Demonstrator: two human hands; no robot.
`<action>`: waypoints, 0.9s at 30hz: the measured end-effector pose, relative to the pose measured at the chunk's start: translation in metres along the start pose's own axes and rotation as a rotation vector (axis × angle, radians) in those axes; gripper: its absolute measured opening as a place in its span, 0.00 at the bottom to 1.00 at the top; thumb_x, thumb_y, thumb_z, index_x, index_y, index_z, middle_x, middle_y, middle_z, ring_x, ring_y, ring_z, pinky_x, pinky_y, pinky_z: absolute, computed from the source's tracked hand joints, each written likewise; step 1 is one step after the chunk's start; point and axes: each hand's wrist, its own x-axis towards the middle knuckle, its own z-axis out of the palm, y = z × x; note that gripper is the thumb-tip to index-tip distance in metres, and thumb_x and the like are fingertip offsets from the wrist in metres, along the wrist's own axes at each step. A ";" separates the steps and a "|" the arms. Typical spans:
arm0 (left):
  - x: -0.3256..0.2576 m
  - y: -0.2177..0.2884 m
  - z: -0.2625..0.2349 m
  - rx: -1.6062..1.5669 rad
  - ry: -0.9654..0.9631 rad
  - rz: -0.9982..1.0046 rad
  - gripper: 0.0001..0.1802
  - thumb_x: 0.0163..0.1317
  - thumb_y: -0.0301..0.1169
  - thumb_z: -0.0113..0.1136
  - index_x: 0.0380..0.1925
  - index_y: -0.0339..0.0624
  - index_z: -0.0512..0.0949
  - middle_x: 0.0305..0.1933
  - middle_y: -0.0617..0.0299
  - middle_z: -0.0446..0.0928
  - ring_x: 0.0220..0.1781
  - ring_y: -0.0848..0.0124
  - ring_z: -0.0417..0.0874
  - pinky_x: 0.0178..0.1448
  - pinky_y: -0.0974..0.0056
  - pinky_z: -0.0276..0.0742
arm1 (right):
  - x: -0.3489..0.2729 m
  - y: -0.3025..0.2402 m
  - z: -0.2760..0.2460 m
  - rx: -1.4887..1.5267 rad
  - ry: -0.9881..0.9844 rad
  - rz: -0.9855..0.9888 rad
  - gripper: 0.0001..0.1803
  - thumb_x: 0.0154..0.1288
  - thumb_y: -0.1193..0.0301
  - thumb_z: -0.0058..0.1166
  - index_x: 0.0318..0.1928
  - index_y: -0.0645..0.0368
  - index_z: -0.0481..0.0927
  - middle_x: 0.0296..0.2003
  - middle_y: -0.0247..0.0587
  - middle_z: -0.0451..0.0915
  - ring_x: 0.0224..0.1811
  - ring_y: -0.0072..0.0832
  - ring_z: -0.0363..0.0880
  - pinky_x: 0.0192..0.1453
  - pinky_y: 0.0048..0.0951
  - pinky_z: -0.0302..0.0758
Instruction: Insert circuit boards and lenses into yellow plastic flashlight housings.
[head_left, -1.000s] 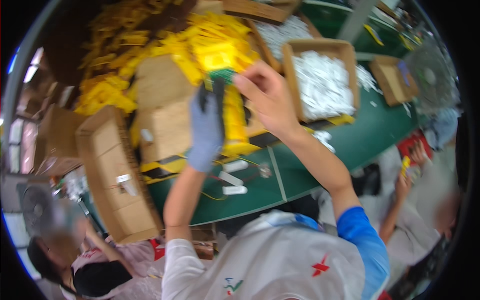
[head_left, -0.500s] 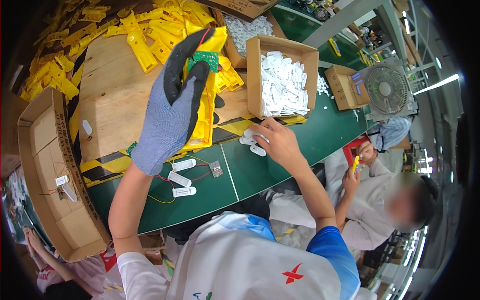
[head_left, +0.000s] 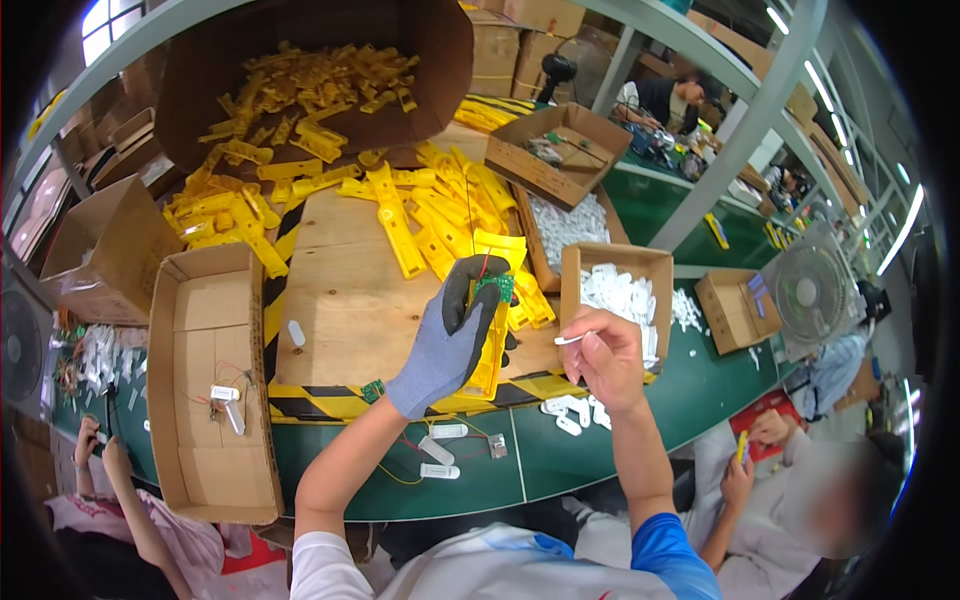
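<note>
In its blue-grey glove with black palm, my left hand [head_left: 432, 345] is closed around a long yellow plastic housing [head_left: 488, 368]. A green circuit board [head_left: 497, 287] with a red wire sits by its thumb, at the housing's upper end. My bare right hand [head_left: 615, 362] is raised to the right of the housing and pinches a small white plastic piece [head_left: 572, 340]. Below that hand, several loose white oval pieces [head_left: 568, 424] lie on the green bench. White modules with wires [head_left: 438, 450] and a small square board [head_left: 497, 446] lie below my left hand.
An open carton of white pieces [head_left: 571, 290] stands behind my right hand. Yellow housings [head_left: 400, 230] are heaped on the wooden board [head_left: 340, 340], edged with striped tape. A shallow cardboard tray [head_left: 195, 345] is at left. Co-workers sit on both sides; a fan [head_left: 808, 290] stands right.
My right hand has lifted from the loose white pieces on the bench, now with one between its fingers. My left hand still holds the housing and board. The view has tilted up.
</note>
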 end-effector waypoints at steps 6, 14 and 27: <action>0.008 -0.010 -0.007 0.225 0.090 0.335 0.13 0.73 0.32 0.49 0.55 0.44 0.68 0.43 0.62 0.74 0.34 0.75 0.78 0.33 0.68 0.79 | 0.044 0.019 0.005 0.048 -0.153 0.057 0.09 0.68 0.72 0.55 0.32 0.63 0.79 0.23 0.31 0.73 0.18 0.13 0.64 0.20 0.18 0.59; 0.002 0.002 -0.011 0.221 0.130 0.277 0.14 0.72 0.31 0.50 0.55 0.41 0.69 0.44 0.62 0.75 0.36 0.79 0.75 0.36 0.70 0.78 | 0.054 0.047 0.025 0.054 -0.037 0.111 0.10 0.67 0.68 0.59 0.34 0.59 0.72 0.22 0.28 0.72 0.18 0.12 0.66 0.21 0.16 0.63; 0.010 -0.008 -0.004 0.330 0.157 0.259 0.18 0.66 0.23 0.51 0.56 0.37 0.71 0.46 0.50 0.79 0.45 0.68 0.81 0.50 0.64 0.75 | 0.061 0.047 0.021 0.055 0.052 0.066 0.18 0.55 0.84 0.65 0.42 0.61 0.71 0.34 0.32 0.74 0.35 0.15 0.74 0.39 0.16 0.75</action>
